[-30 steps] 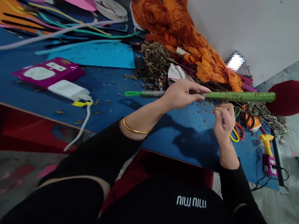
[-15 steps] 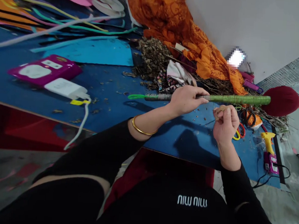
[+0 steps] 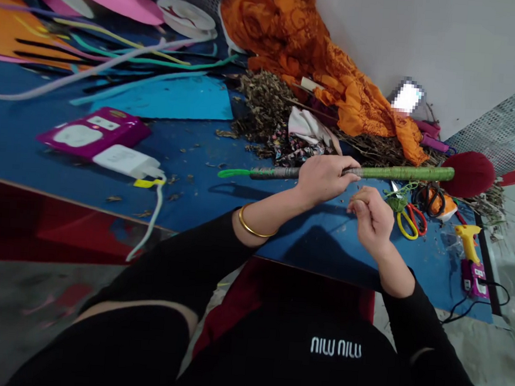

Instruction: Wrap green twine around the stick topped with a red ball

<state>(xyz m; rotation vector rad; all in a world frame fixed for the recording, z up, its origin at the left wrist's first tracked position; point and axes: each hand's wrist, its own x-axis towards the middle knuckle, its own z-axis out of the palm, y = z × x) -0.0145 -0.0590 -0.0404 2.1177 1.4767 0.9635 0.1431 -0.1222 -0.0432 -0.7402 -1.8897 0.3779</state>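
My left hand (image 3: 324, 179) is closed round a long stick (image 3: 400, 173) held level above the table. Green and grey thread wraps the stick, a bright green loop (image 3: 235, 172) stands out at its left end, and a dark red ball (image 3: 469, 174) sits at its right end. Just below the stick, my right hand (image 3: 372, 219) is closed with the fingertips pinched together. Whatever lies between those fingers is too small to make out. Scissors with red and yellow handles (image 3: 409, 222) and a tangle of green thread (image 3: 395, 202) lie right of this hand.
Dry plant matter (image 3: 264, 99) and an orange cloth (image 3: 319, 62) lie along the back. A purple power strip (image 3: 125, 128) with a white plug (image 3: 127, 161) is on the left, beside a blue sheet (image 3: 189, 97). A yellow glue gun (image 3: 469, 240) stands at the right edge.
My right hand has moved left and slightly down, below my left hand's fingers. The stick's red end has shifted left in view. My left hand keeps its hold.
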